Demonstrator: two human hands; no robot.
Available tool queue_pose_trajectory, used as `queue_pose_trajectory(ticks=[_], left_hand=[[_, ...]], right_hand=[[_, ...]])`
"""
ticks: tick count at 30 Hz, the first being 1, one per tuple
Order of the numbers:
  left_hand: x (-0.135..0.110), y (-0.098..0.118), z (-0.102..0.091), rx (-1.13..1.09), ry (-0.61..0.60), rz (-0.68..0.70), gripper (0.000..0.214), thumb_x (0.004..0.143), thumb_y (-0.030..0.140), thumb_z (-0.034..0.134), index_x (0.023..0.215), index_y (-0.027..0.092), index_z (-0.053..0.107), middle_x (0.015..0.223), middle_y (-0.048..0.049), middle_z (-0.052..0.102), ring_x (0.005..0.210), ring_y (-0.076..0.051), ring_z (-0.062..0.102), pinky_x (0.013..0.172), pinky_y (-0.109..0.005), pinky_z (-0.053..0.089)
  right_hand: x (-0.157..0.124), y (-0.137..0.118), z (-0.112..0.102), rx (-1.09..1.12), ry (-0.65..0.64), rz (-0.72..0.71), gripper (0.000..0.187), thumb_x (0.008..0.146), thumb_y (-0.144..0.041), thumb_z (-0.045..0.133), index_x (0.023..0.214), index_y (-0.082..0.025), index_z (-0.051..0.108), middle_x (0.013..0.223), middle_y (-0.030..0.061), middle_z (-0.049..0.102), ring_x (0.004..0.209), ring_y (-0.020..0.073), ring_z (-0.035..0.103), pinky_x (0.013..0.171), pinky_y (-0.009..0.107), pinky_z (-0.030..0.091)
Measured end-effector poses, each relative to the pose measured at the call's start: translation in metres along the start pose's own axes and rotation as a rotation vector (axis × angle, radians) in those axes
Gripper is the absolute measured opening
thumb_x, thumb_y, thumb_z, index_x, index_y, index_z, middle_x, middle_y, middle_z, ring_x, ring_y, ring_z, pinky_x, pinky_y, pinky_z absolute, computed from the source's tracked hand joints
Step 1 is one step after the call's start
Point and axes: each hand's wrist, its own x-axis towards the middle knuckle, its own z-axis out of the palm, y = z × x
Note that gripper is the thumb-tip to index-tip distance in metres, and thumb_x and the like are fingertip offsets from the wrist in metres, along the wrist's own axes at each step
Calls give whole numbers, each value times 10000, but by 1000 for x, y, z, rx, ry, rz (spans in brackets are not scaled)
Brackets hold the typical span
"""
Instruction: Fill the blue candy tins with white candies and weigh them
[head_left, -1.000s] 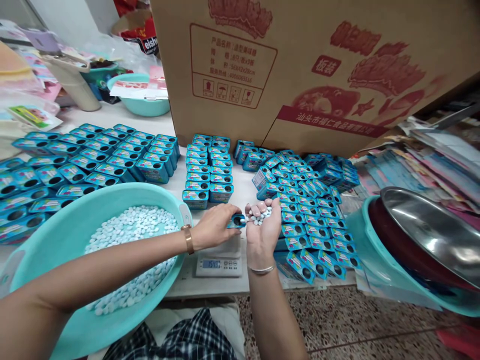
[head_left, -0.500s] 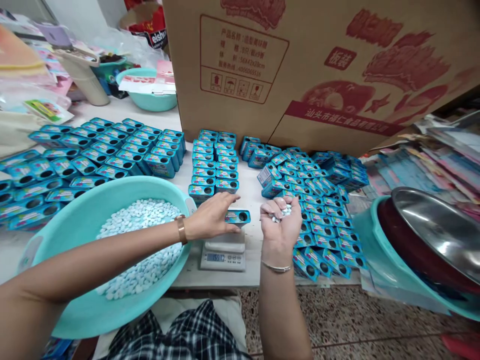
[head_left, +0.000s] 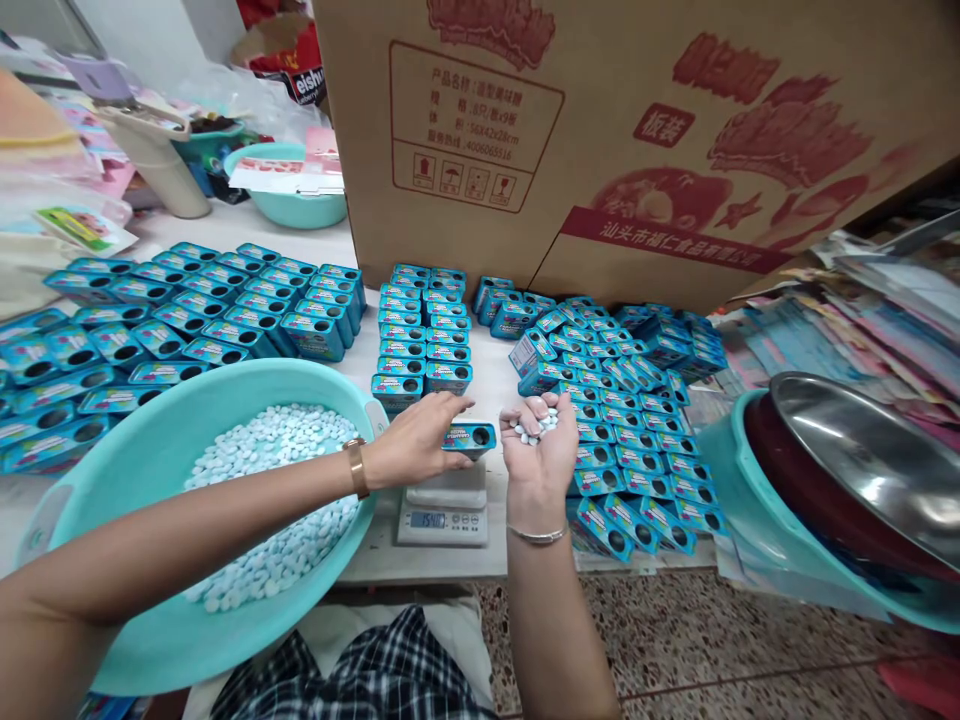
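My left hand (head_left: 421,440) reaches across from the left, its thumb and fingers closed around the left end of a small blue candy box (head_left: 469,437) with a round dark hole in its top. That box is upright over the plate of a white digital scale (head_left: 442,526), whose lit display shows digits. To the right of the box, my right hand (head_left: 538,450) is palm up with curled fingers, cupping several small pale candies (head_left: 534,428). Under my left forearm is a large turquoise basin (head_left: 247,380), with a heap of pale blue and white candies (head_left: 277,440) in it.
Blue boxes stand in rows at the left (head_left: 247,310), in the middle (head_left: 424,335) and at the right (head_left: 637,440). A large cardboard carton (head_left: 480,230) rises behind them. Stacked bowls (head_left: 870,450) are at far right, and a small turquoise bowl (head_left: 300,208) is at back left.
My right hand has moved slightly left, closer to the box, with the candies still in it. My left hand stays at the box. The digits on the scale have changed.
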Motion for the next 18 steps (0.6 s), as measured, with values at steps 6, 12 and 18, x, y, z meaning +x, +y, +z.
queue_pose_trajectory(ticks=[6,12,18], left_hand=[[3,1,3,42,0,22,713,747,424,723,1336,159,420,1241,-117,551,1152,-276,505,960,-392,432],[12,15,0,264,-59,118,343,784,267,619,1110,186,548,1029,-70,606,954,-252,555,802,-369,431],[70,20,-7,376,52,115,299,771,286,593,1058,204,564,1016,-65,629,1009,-262,527,917,-420,360]], right_hand=[[2,1,-6,35,-63,32,262,925,-345,481,713,-200,433,505,-130,397,347,25,285,503,195,406],[4,-17,-10,118,-84,41,280,948,-329,430,701,-198,417,495,-110,386,354,39,285,411,168,288],[-5,-41,-18,185,-75,15,291,969,-310,384,703,-198,417,507,-95,370,370,52,307,398,174,278]])
